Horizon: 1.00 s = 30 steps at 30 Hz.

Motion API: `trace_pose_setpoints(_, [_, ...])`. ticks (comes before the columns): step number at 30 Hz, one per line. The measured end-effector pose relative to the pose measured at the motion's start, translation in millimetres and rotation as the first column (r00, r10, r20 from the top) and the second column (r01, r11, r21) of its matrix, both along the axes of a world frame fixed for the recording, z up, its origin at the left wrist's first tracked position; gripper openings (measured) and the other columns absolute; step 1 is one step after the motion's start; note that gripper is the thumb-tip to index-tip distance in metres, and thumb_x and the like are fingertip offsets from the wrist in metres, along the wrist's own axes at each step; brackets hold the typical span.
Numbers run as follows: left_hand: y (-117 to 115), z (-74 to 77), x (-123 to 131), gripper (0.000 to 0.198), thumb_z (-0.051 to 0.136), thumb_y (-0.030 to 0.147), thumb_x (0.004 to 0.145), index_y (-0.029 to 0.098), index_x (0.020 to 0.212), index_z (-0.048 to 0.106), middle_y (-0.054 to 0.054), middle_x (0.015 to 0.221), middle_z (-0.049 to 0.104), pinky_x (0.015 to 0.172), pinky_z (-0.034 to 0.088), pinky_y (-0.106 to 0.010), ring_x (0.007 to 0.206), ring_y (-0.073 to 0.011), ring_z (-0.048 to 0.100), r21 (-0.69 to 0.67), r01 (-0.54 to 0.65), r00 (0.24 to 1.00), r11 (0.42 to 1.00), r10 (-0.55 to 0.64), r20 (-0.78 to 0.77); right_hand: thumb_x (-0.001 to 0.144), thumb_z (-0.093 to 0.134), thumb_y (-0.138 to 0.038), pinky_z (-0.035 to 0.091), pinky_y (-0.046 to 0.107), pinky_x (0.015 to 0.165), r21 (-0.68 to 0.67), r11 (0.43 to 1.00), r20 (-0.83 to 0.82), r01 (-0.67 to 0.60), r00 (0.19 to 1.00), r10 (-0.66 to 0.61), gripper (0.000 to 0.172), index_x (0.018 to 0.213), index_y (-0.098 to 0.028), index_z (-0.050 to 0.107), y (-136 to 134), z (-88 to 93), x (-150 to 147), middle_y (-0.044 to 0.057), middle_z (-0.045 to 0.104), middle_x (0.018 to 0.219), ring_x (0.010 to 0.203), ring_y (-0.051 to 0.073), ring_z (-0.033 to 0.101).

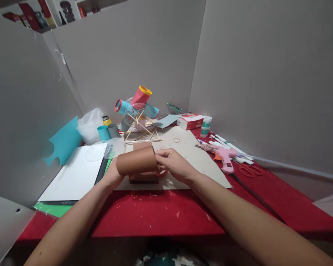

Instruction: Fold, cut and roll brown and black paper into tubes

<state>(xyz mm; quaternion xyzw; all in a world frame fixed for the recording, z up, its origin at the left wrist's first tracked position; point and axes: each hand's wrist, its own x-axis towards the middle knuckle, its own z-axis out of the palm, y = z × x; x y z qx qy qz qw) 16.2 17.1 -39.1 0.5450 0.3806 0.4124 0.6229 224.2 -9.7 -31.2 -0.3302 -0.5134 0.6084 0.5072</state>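
Note:
A brown paper tube (137, 161) lies level between my two hands, above the cardboard sheet. My left hand (117, 173) wraps round its left end, the fingers mostly hidden behind it. At the right end, the fingers of my right hand (169, 162) pinch the paper's edge. More brown paper (143, 178) shows beneath and behind the tube. Behind stands a wheel-like model (138, 111) on a frame of thin wooden sticks, with red and blue paper tubes attached. A blue paper tube (103, 133) and a grey paper tube (113, 130) stand left of it.
The cardboard sheet (208, 166) covers part of the red tablecloth (161, 214). To the right lie a pink glue gun (224, 155), red scissors (250, 170), several markers (227, 142) and stacked small tubs (205, 126). White paper (74, 173) and a plastic bag (90, 125) are left.

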Motion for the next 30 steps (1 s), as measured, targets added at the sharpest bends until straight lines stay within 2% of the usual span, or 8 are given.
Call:
trace_pose_setpoints(3, [2.3, -2.4, -0.7, 0.05, 0.08, 0.05, 0.063, 0.013, 0.095, 0.073, 0.001, 0.044, 0.056, 0.036, 0.035, -0.018, 0.037, -0.0081, 0.044, -0.001, 0.003, 0.993, 1.0, -0.003, 0.121, 0.066, 0.074, -0.062, 0.047, 0.019, 0.045, 0.002, 0.999, -0.078, 0.048, 0.996, -0.048, 0.049, 0.066, -0.013, 0.073, 2.9, 4.4, 7.5, 0.003, 0.068, 0.058, 0.046, 0.01, 0.06])
trace_pose_setpoints(6, [4.7, -5.4, -4.6, 0.052, 0.083, 0.043, 0.064, 0.017, 0.107, 0.07, 0.0, 0.055, 0.063, 0.035, 0.034, -0.016, 0.041, -0.0083, 0.05, -0.08, 0.01, 0.982, 0.997, 0.005, 0.187, 0.064, 0.074, -0.066, 0.048, 0.019, 0.044, 0.003, 0.993, -0.116, 0.119, 0.986, -0.118, 0.054, 0.073, -0.012, 0.075, 3.7, 8.4, 11.1, 0.006, 0.071, 0.064, 0.047, 0.01, 0.062])
trace_pose_setpoints(11, [6.8, -7.9, -6.2, 0.051, 0.082, 0.045, 0.065, 0.017, 0.106, 0.069, -0.001, 0.057, 0.065, 0.035, 0.033, -0.015, 0.038, -0.006, 0.046, -0.099, 0.017, 0.985, 0.995, 0.0, 0.17, 0.063, 0.073, -0.066, 0.046, 0.02, 0.042, 0.033, 0.995, -0.01, 0.09, 0.996, -0.089, 0.054, 0.065, -0.013, 0.071, -1.3, 10.3, 6.9, 0.004, 0.067, 0.056, 0.043, 0.01, 0.06])
trace_pose_setpoints(17, [2.7, -11.5, 4.4, 0.037, 0.078, 0.046, 0.063, 0.013, 0.077, 0.069, 0.002, 0.042, 0.054, 0.037, 0.036, -0.019, 0.037, -0.0084, 0.046, 0.046, 0.003, 0.999, 0.999, -0.005, 0.042, 0.064, 0.076, -0.045, 0.036, 0.017, 0.038, 0.06, 0.993, 0.167, 0.103, 0.98, -0.111, 0.037, 0.049, -0.014, 0.063, -7.3, 8.7, -3.0, -0.001, 0.056, 0.041, 0.037, 0.007, 0.049])
trace_pose_setpoints(22, [1.9, -11.2, 8.3, 0.031, 0.077, 0.041, 0.062, 0.013, 0.065, 0.063, 0.001, 0.046, 0.056, 0.039, 0.039, -0.021, 0.039, -0.0092, 0.049, 0.063, -0.005, 0.999, 0.998, 0.008, -0.034, 0.054, 0.076, -0.034, 0.036, 0.019, 0.037, 0.005, 0.982, 0.115, 0.191, 0.975, -0.19, 0.024, 0.051, -0.014, 0.063, 0.3, 7.7, 1.8, -0.002, 0.056, 0.042, 0.037, 0.008, 0.047])
trace_pose_setpoints(24, [2.7, -8.2, 7.2, 0.033, 0.074, 0.044, 0.065, 0.013, 0.069, 0.064, 0.0, 0.052, 0.06, 0.039, 0.039, -0.021, 0.038, -0.0089, 0.05, 0.061, -0.036, 0.997, 0.997, 0.04, -0.07, 0.055, 0.073, -0.03, 0.038, 0.021, 0.038, -0.005, 0.951, 0.072, 0.31, 0.948, -0.309, 0.018, 0.056, -0.015, 0.063, 8.5, 7.2, 11.8, -0.003, 0.056, 0.043, 0.037, 0.008, 0.047])
trace_pose_setpoints(27, [5.3, -4.7, 3.7, 0.039, 0.069, 0.05, 0.069, 0.013, 0.08, 0.064, -0.001, 0.062, 0.064, 0.043, 0.04, -0.021, 0.042, -0.0079, 0.052, 0.099, -0.118, 0.983, 0.988, 0.13, -0.126, 0.063, 0.063, -0.024, 0.038, 0.02, 0.037, -0.048, 0.851, 0.013, 0.523, 0.852, -0.523, 0.01, 0.07, -0.017, 0.062, 23.3, 3.9, 29.7, -0.004, 0.056, 0.047, 0.037, 0.008, 0.045])
trace_pose_setpoints(30, [9.9, -5.7, -0.1, 0.036, 0.066, 0.048, 0.073, 0.014, 0.085, 0.063, -0.001, 0.067, 0.064, 0.047, 0.04, -0.021, 0.044, -0.0075, 0.051, 0.184, -0.19, 0.949, 0.964, 0.229, -0.217, 0.07, 0.058, -0.02, 0.041, 0.021, 0.04, -0.121, 0.775, -0.007, 0.62, 0.78, -0.626, 0.012, 0.081, -0.02, 0.06, 34.7, -2.9, 40.4, -0.002, 0.059, 0.053, 0.042, 0.009, 0.048])
